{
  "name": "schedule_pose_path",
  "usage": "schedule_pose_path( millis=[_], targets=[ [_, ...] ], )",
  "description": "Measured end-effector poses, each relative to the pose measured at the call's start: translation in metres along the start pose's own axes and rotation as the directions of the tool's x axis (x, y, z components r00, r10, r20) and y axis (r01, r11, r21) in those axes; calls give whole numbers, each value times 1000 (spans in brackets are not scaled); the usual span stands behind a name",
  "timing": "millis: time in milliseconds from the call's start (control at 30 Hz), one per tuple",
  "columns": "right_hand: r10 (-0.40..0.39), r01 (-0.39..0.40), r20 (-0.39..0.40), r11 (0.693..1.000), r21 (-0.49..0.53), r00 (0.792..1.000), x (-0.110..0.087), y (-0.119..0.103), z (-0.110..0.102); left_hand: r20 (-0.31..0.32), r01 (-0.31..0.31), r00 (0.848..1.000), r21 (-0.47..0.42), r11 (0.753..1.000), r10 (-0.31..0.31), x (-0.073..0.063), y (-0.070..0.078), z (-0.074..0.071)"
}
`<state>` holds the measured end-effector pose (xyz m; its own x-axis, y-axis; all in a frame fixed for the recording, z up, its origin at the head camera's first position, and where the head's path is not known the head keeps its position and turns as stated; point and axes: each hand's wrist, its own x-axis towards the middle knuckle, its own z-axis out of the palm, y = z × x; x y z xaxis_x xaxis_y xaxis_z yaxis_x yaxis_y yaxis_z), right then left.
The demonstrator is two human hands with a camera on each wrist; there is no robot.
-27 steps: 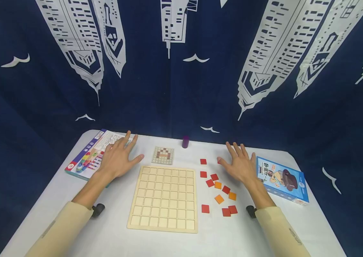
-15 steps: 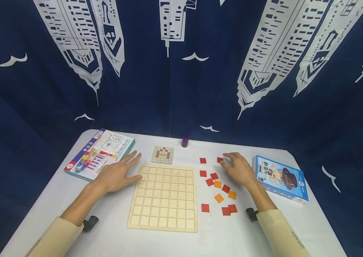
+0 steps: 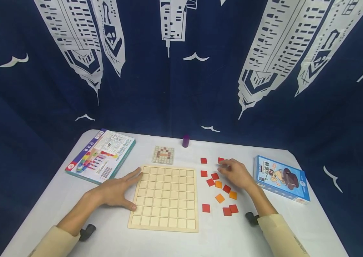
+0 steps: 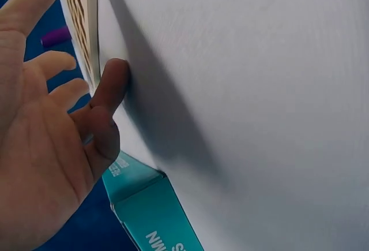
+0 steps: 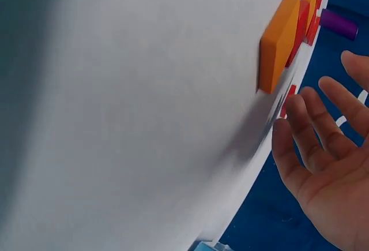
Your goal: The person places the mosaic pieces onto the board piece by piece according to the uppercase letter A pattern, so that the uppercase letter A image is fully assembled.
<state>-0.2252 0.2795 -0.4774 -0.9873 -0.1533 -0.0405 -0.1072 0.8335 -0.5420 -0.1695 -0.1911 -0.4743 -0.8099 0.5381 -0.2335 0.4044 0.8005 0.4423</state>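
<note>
My left hand is spread along the left edge of a pale wooden grid board, thumb and fingertips overlapping its rim in the head view. In the left wrist view the board's side shows beyond the fingers. Just right of the board, my right hand hovers with loosely bent fingers and nothing between them. Its fingertips are close to a red square tile. Several more red tiles and orange tiles lie scattered below it; one thick orange tile shows near the right wrist camera.
Behind the board lie a small pattern card and an upright purple cylinder. A colourful game box lies at the back left, a blue box at the right. A dark blue curtain hangs behind the white table.
My left hand has come down from over the game box to the board's left edge. My right hand has drawn slightly nearer, its spread fingers now bent. The tiles stay put.
</note>
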Motion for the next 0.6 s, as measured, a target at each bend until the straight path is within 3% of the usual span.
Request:
schedule_pose_path(
  millis=[267, 600],
  targets=[
    [-13, 13, 74, 1000, 0, 997, -8, -6, 5, 31, -6, 1000, 3, 1000, 6, -1, 3, 2],
    [-32, 37, 102, 998, -44, 994, -11, -6, 9, 49, -1, 999, -21, 1000, 2, -2, 5, 1]
  ],
)
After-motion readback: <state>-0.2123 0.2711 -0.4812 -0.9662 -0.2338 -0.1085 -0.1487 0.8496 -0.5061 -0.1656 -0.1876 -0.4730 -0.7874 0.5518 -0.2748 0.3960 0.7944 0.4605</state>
